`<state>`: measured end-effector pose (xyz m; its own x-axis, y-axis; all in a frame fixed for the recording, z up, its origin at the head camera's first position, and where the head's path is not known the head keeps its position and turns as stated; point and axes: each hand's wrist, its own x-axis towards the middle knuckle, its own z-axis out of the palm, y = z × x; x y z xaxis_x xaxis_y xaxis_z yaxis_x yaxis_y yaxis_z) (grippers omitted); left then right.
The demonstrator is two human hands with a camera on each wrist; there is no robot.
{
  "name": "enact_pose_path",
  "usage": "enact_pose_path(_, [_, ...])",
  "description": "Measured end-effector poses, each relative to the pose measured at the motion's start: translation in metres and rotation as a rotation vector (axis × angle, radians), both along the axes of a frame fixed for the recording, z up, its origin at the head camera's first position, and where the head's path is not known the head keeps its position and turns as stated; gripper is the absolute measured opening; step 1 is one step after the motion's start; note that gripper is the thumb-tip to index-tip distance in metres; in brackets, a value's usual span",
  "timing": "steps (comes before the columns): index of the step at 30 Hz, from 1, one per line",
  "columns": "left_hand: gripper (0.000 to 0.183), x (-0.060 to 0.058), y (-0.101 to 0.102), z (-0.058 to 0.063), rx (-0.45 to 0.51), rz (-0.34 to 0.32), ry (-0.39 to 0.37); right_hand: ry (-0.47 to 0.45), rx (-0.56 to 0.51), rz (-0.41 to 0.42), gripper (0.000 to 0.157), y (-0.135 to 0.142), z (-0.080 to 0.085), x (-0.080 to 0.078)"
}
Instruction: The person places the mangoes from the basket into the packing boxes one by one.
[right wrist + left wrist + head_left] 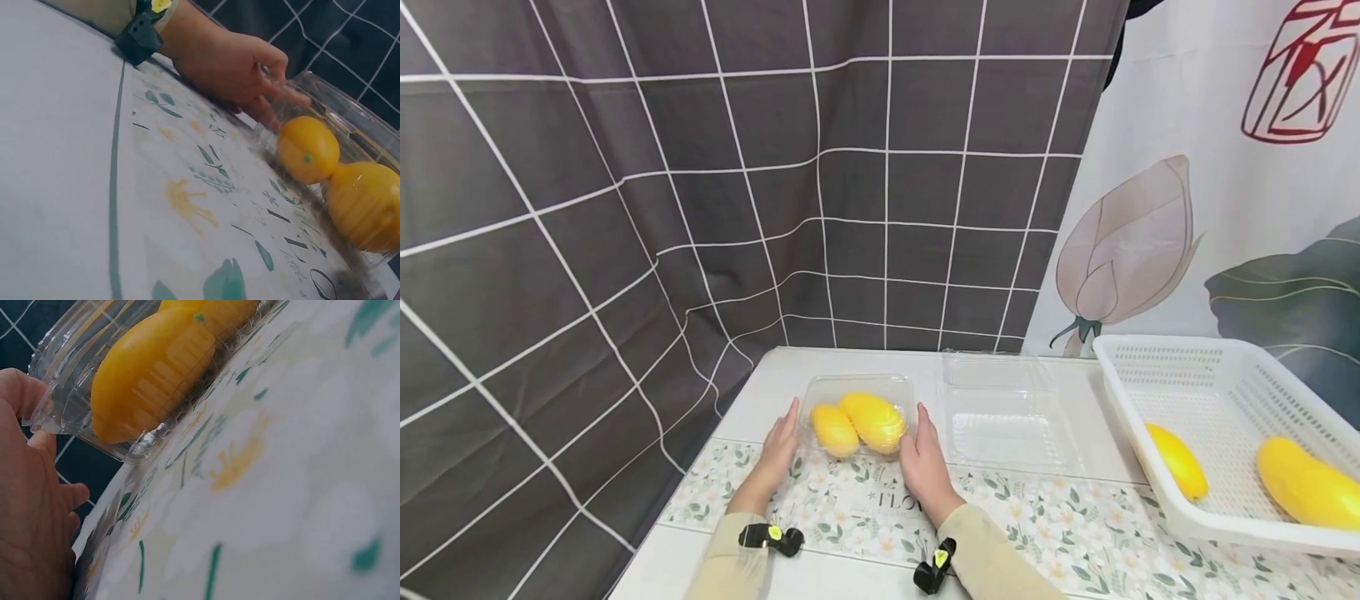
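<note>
Head view: left hand [780, 446] and right hand [923, 462] pinch a clear box [822, 390].
Between them, two yellow fruits [874, 422] lie inside.

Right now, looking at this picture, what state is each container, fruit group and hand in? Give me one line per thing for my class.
Filled container: lid down; whether it is latched, I cannot tell.
Fruits inside it: yellow, two, touching each other.
Second container: lid open, nothing inside.
White basket: uncovered.
Basket fruits: yellow, two visible, lying apart.
Left hand: pinching the filled container's edge.
Right hand: gripping its opposite side.
</note>
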<state>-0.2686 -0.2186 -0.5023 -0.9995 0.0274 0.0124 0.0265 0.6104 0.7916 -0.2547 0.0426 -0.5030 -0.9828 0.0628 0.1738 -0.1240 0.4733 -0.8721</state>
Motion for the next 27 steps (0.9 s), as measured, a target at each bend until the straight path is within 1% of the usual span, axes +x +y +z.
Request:
enact_pose_path(4, [0.060,0.005,0.000,0.001,-0.161,0.003,0.020,-0.042,0.078,-0.053,0.064,0.001,-0.003,-0.002])
enact_pose_path(6, [0.057,0.007,0.001,0.000,-0.218,0.013,0.027,-0.062,0.128,-0.068,0.066,0.003,-0.005,-0.003])
enact_pose_path(8, [0.055,0.008,0.003,0.000,-0.245,0.025,0.025,-0.071,0.192,-0.075,0.066,0.005,-0.005,-0.005])
enact_pose_path(11, [0.055,0.008,0.006,-0.001,-0.252,0.051,0.025,-0.076,0.301,-0.073,0.066,0.005,-0.006,-0.008])
enact_pose_path(15, [0.055,0.009,0.013,-0.002,-0.223,0.061,0.025,-0.073,0.391,-0.047,0.064,0.003,-0.007,-0.009])
enact_pose_path(19, [0.053,0.007,0.020,-0.003,-0.204,0.070,0.031,-0.054,0.407,-0.021,0.062,0.000,-0.007,-0.011])
enact_pose_path(22, [0.053,0.004,0.024,-0.003,-0.155,0.089,0.021,-0.029,0.412,-0.016,0.061,-0.002,-0.008,-0.013])
enact_pose_path(25, [0.055,0.002,0.027,-0.003,-0.108,0.105,-0.007,-0.010,0.412,-0.022,0.059,-0.002,-0.009,-0.014])
enact_pose_path(27, [0.057,0.002,0.028,-0.003,-0.095,0.114,-0.021,-0.014,0.405,-0.025,0.059,-0.003,-0.009,-0.014])
